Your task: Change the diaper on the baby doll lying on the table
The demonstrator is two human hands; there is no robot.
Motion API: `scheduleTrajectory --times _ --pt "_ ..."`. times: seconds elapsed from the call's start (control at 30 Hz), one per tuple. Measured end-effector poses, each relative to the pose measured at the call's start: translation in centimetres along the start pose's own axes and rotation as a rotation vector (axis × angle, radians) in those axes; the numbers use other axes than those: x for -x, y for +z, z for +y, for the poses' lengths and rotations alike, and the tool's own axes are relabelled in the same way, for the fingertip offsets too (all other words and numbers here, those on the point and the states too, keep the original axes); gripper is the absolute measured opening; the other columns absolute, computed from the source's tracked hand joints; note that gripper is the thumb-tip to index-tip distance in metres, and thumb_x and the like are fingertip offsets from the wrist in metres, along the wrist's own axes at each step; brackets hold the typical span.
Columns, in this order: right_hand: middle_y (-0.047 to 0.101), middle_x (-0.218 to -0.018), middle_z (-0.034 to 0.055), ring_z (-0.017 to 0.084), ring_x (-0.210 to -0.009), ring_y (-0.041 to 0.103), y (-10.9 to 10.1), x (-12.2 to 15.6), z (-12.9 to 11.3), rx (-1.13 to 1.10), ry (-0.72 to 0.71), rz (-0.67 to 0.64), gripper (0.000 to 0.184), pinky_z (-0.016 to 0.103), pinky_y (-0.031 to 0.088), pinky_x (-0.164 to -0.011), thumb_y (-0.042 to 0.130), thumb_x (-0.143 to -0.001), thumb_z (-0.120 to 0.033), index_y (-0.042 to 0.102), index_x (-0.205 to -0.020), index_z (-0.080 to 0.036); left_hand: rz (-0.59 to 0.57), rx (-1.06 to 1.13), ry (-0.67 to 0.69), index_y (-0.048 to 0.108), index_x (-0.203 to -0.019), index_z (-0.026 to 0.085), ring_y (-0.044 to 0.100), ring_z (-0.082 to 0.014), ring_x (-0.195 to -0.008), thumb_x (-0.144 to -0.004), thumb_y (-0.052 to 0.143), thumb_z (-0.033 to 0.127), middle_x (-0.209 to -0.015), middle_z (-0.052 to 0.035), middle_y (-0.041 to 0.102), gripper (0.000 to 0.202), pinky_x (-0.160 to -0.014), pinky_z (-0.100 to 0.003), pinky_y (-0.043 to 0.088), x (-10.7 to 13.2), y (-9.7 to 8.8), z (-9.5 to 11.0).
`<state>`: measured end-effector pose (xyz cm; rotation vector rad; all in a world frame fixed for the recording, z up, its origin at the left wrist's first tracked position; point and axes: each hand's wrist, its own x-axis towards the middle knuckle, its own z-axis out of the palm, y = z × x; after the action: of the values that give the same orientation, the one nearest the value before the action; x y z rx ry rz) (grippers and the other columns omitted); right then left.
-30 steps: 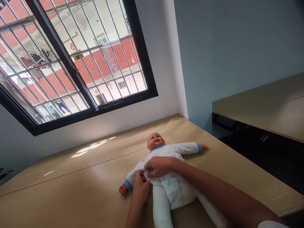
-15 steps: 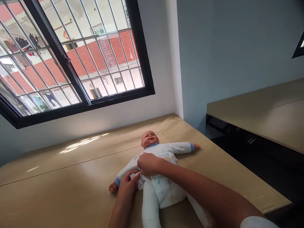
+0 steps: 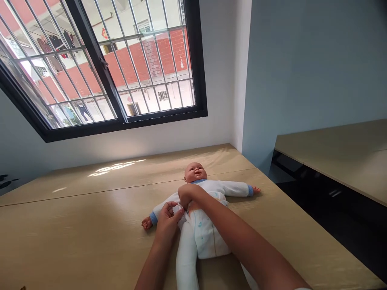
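Observation:
A baby doll in a white romper with blue cuffs lies on its back on a light wooden table, arms spread. My left hand pinches the romper's cloth at the doll's side, fingers closed. My right hand grips the cloth on the doll's chest, lifting it so a bit of the doll's bare belly shows. The two hands almost touch.
A barred black-framed window fills the wall behind the table. A second wooden surface stands at the right across a dark gap. The table's right edge runs close to the doll's outstretched arm.
My right hand has slid up the doll's chest, pulling the romper cloth up and baring some belly. My left hand stays at the doll's side. The camera has turned a little.

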<state>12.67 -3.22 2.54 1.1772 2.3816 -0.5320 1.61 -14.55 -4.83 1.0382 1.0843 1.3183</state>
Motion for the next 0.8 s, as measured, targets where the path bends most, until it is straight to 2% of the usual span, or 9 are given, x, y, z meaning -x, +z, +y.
scheduleTrajectory --times 0.13,0.3,0.43,0.53,0.67,0.8 --pt "0.075 -0.088 0.0114 0.024 -0.074 0.069 -0.5 -0.9 0.4 -0.049 0.014 -0.057 0.042 0.028 0.054 -0.06 0.076 -0.065 -0.028 0.076 -0.099 -0.004 -0.005 -0.012 0.029 0.048 -0.097 0.018 0.06 -0.0128 -0.057 -0.057 0.089 0.043 -0.068 0.0026 0.066 0.062 -0.055 -0.021 0.044 -0.1 0.6 0.3" --pt "0.075 -0.096 0.0124 0.024 -0.076 0.069 -0.2 -0.7 1.0 -0.148 0.039 0.011 0.045 0.027 0.054 -0.061 0.077 -0.064 -0.027 0.075 -0.103 -0.004 -0.027 -0.112 0.127 0.048 -0.099 0.019 0.055 -0.0124 -0.058 -0.064 0.084 0.047 -0.064 0.0058 0.06 0.057 -0.054 -0.02 0.039 -0.3 0.8 -0.1" --pt "0.076 -0.102 0.0104 0.021 -0.079 0.069 0.3 0.1 1.6 -0.252 0.034 0.109 0.04 0.024 0.052 -0.062 0.069 -0.07 -0.019 0.075 -0.108 -0.01 -0.047 -0.295 0.202 0.052 -0.104 0.02 0.045 -0.0098 -0.054 -0.073 0.078 0.043 -0.061 0.0092 0.048 0.047 -0.051 -0.019 0.03 -0.1 1.5 0.1" --pt "0.076 -0.098 0.0091 0.019 -0.077 0.068 0.7 0.8 1.7 -0.309 0.027 0.172 0.035 0.023 0.048 -0.059 0.064 -0.072 -0.014 0.076 -0.105 -0.012 -0.063 -0.435 0.255 0.054 -0.103 0.019 0.04 -0.0097 -0.053 -0.076 0.073 0.036 -0.06 0.0099 0.042 0.037 -0.051 -0.02 0.028 0.0 1.9 0.6" --pt "0.076 -0.09 0.0079 0.015 -0.07 0.064 1.1 1.8 1.2 -0.376 0.028 0.293 0.027 0.02 0.041 -0.054 0.064 -0.073 -0.013 0.077 -0.097 -0.011 -0.058 -0.434 0.262 0.054 -0.098 0.018 0.042 -0.0102 -0.055 -0.074 0.074 0.036 -0.063 0.0083 0.044 0.036 -0.053 -0.021 0.031 -0.1 2.2 0.7" --pt "0.076 -0.092 0.006 0.011 -0.071 0.063 0.9 3.9 0.7 -0.45 0.063 0.54 0.028 0.019 0.04 -0.057 0.056 -0.087 -0.024 0.073 -0.107 -0.014 -0.077 -0.456 0.222 0.053 -0.102 0.018 0.046 -0.0118 -0.058 -0.075 0.072 0.041 -0.067 0.0068 0.048 0.04 -0.056 -0.022 0.034 0.2 2.4 0.4"
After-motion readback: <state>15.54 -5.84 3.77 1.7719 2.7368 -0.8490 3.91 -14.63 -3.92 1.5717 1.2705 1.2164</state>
